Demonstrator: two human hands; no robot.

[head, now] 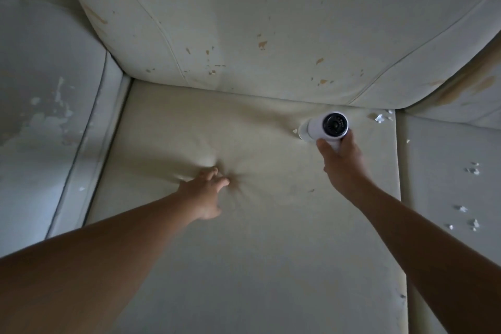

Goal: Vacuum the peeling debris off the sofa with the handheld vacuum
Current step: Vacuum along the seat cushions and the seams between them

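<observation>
Right hand: fingers curled round the handle of the white cylindrical handheld vacuum.
Vacuum: at 2 o'clock on the cream peeling seat cushion, nozzle down on it, near the backrest crease.
Left hand: fingers spread, pressed into the cushion at the vacuum's 8 o'clock, dimpling it.
Debris: white flakes at the vacuum's 3 o'clock; more flakes lie on the neighbouring cushion.

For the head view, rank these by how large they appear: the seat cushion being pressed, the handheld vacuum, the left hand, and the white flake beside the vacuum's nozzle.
1. The seat cushion, by far the largest.
2. The left hand and the handheld vacuum look about alike, so they are left unranked.
3. The white flake, the smallest.
</observation>
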